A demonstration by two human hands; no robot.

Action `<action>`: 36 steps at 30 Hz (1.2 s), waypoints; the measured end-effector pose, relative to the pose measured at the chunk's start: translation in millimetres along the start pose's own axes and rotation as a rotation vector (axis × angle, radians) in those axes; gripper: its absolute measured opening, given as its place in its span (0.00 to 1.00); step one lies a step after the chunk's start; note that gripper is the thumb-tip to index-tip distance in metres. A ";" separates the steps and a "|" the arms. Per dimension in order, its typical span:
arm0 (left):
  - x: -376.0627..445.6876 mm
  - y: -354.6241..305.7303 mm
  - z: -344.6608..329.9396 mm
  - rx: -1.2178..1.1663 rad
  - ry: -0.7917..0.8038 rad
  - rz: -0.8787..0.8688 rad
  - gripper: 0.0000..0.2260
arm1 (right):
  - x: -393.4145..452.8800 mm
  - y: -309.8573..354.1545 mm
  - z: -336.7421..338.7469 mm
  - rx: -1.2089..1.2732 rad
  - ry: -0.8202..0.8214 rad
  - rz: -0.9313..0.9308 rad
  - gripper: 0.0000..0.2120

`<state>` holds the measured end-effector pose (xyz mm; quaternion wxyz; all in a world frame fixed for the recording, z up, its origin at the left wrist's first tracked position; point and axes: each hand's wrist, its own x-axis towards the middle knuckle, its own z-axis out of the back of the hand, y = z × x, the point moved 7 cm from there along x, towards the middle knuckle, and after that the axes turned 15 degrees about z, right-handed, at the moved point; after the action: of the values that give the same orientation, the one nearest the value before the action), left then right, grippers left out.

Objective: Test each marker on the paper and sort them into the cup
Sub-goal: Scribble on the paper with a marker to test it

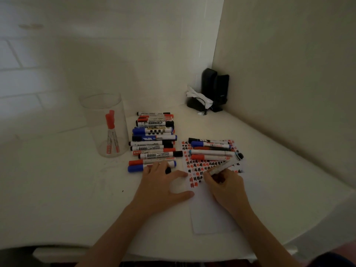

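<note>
While right hand (225, 182) grips black marker (223, 167) — keep tip light on paper (212, 212); left hand (163, 182), fingers spread flat, pins sheet — avoid smudging.

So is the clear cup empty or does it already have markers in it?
Not empty. The clear cup stands upright with a few red-capped markers leaning inside; most of it is unfilled.

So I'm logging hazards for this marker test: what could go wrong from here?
The right hand writes with a marker close beside the markers lying on the paper; its black cap could nudge them. The left hand touches the marker pile, which might roll.
</note>
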<state>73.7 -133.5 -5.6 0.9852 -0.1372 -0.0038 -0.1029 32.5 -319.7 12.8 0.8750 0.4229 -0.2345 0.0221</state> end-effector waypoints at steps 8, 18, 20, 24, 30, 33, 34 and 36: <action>7.5 8.7 -1.9 -0.475 0.116 0.032 0.11 | -0.4 -9.6 3.3 0.031 -0.042 -0.083 0.11; 3.2 39.8 17.6 -0.970 0.098 0.119 0.15 | 8.7 0.1 -0.2 0.239 0.016 -0.201 0.09; 2.7 40.2 21.0 -0.961 0.080 0.128 0.15 | 10.0 15.3 -7.8 0.383 0.015 -0.201 0.06; 2.8 38.1 24.9 -0.856 0.015 0.100 0.12 | 8.8 37.4 -26.3 0.558 -0.013 -0.288 0.12; 8.4 38.7 19.9 -0.808 0.014 0.060 0.11 | 13.2 47.5 -43.0 0.531 0.010 -0.271 0.16; 10.2 39.2 18.1 -0.808 0.008 0.058 0.11 | 13.5 46.0 -49.0 0.525 0.027 -0.273 0.17; 11.0 39.5 17.5 -0.825 0.006 0.056 0.10 | 13.3 46.0 -50.8 0.531 0.031 -0.273 0.16; 11.8 39.7 17.3 -0.860 0.009 0.052 0.10 | 13.0 45.1 -53.9 0.529 0.045 -0.270 0.15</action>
<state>93.7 -93.8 0.8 0.8407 -0.5348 0.0471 -0.0710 54.4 -252.4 22.6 0.7343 0.6631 -0.1428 -0.0248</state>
